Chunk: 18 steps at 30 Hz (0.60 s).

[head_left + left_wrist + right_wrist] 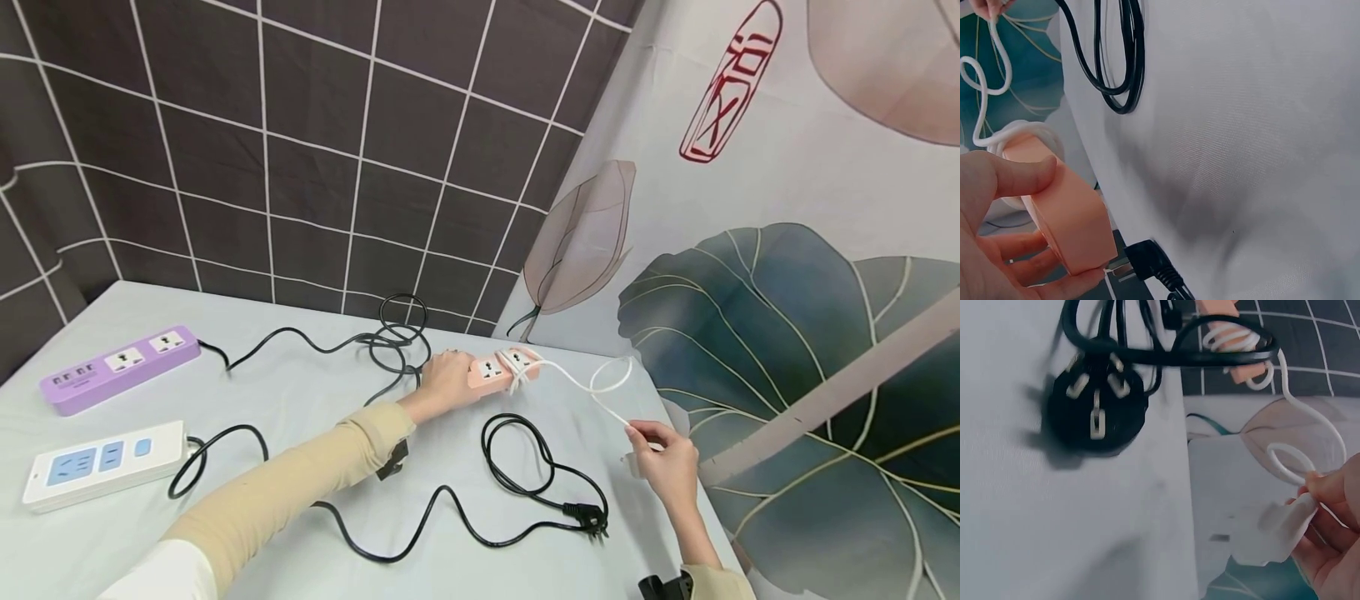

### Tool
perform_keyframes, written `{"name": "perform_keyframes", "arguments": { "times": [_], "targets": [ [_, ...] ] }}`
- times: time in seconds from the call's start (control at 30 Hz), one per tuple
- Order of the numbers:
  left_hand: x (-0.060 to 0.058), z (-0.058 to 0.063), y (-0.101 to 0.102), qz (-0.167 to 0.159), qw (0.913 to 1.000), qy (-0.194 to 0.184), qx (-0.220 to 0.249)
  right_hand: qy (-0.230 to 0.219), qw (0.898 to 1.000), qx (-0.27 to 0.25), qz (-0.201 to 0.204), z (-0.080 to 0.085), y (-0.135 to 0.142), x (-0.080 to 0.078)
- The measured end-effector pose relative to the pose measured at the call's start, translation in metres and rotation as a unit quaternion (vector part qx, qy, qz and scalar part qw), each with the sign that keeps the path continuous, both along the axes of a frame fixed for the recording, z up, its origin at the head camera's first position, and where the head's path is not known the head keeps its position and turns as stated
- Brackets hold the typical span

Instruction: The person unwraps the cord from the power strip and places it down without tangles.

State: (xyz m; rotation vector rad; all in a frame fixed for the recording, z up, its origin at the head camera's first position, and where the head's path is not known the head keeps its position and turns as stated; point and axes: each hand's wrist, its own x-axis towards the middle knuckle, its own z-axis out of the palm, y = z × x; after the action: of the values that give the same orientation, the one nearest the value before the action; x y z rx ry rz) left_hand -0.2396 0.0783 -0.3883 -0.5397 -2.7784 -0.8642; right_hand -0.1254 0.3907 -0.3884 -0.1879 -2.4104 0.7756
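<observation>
My left hand grips one end of a pink power strip, thumb on one side and fingers curled beneath in the left wrist view. White cord is wound around the strip's far end. From there the cord loops across to my right hand, which pinches it beside its white plug. In the right wrist view the plug hangs from between thumb and fingers. Just beyond the strip's held end, a black plug shows in the left wrist view; whether they touch I cannot tell.
At the left lie a purple power strip and a white power strip with blue sockets. A tangled black cord lies behind my left hand. In front is a coiled black cord with a three-pin plug. Curtains hang behind the table.
</observation>
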Motion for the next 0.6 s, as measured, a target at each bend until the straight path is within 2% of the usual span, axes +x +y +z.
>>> {"name": "perform_keyframes", "arguments": {
  "times": [0.2,0.4,0.6],
  "targets": [
    [0.003,0.001,0.001,0.0,0.9998,-0.011,0.016,-0.025,0.997,0.068,0.025,-0.015,0.013,-0.01],
    [0.004,0.0,0.001,-0.007,0.9999,-0.001,0.01,-0.008,0.99,0.128,0.057,-0.028,0.022,-0.018],
    [0.005,-0.001,0.002,-0.014,0.9999,0.005,-0.002,0.009,0.979,0.184,0.086,-0.032,0.024,-0.022]
  ]
}}
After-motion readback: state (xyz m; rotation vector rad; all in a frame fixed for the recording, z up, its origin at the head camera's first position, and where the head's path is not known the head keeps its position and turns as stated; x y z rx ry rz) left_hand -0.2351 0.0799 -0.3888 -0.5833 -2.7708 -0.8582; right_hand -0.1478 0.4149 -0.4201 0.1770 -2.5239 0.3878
